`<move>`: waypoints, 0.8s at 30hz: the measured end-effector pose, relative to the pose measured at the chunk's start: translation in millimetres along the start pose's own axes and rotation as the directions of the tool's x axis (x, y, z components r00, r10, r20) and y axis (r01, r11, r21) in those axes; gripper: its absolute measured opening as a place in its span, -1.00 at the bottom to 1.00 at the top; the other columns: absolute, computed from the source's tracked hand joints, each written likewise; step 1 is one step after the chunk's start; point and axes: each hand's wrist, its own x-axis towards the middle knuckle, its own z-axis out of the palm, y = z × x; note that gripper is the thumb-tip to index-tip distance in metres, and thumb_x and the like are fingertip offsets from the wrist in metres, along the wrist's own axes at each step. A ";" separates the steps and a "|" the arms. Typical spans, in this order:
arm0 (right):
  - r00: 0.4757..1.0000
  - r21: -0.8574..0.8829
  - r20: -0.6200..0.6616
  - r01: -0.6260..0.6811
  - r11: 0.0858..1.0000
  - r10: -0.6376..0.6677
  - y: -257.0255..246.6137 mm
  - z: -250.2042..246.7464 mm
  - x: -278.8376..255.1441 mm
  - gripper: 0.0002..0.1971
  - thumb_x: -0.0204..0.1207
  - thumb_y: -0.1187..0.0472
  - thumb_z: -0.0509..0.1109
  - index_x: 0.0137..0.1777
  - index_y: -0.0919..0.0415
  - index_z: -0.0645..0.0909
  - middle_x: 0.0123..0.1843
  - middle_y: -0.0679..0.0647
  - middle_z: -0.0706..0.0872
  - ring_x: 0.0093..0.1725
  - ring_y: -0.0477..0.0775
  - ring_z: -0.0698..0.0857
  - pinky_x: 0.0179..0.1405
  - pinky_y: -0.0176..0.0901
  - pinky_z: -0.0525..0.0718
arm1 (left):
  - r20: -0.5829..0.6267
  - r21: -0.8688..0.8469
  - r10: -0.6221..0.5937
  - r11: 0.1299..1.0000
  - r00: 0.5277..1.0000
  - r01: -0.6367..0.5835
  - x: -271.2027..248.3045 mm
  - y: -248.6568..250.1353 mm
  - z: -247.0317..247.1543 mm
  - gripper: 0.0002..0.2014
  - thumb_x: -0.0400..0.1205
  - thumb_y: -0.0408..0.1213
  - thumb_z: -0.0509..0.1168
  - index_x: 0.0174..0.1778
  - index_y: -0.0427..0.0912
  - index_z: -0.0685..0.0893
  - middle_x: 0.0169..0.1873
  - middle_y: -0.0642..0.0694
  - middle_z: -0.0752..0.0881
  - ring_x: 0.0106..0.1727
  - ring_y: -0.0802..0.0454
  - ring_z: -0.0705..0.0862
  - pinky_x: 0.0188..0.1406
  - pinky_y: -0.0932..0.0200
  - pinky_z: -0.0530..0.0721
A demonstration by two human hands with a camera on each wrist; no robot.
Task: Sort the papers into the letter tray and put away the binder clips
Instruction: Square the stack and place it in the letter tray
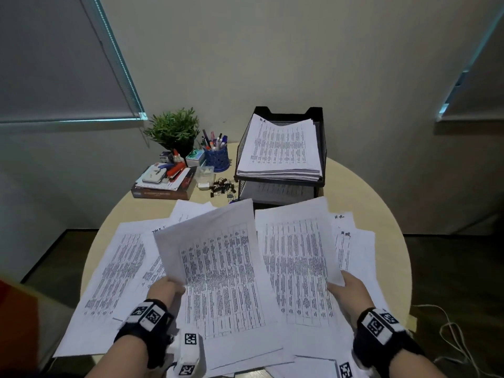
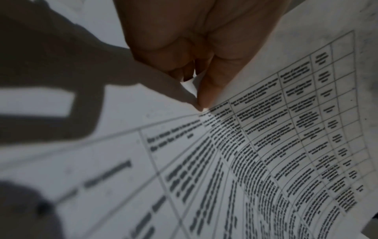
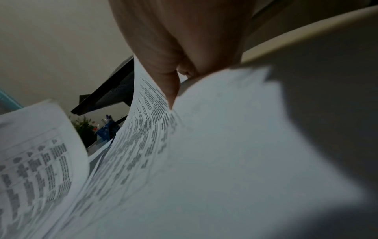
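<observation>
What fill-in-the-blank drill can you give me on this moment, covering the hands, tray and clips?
1. Each hand, left hand and right hand, pinches one printed ____.
2. The letter tray's top tier already holds a ____ of papers.
3. The binder clips lie loose on the table, to the ____ of the tray.

Missing words: sheet; stack; left

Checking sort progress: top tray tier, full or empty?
Holding papers: a thick stack lies in the letter tray, top tier.

2 hands (image 1: pixel 167 291), 1 letter tray (image 1: pixel 323 148) w/ 2 tiers, 1 plant (image 1: pixel 174 129), 1 pen cup (image 1: pixel 217 157); clips, papers uncountable.
</observation>
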 end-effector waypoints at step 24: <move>0.950 0.418 0.169 -0.311 0.854 0.263 -4.6 53.6 -44.2 -0.67 0.63 0.45 0.18 0.39 0.43 0.47 0.26 0.22 0.63 0.23 0.17 0.61 0.35 -0.06 0.46 | 0.411 0.038 0.264 0.951 0.873 -0.306 -0.2 0.9 20.5 -0.52 0.52 -0.65 0.16 0.34 -0.22 0.54 0.25 -0.17 0.64 0.27 -0.09 0.60 0.20 0.14 0.54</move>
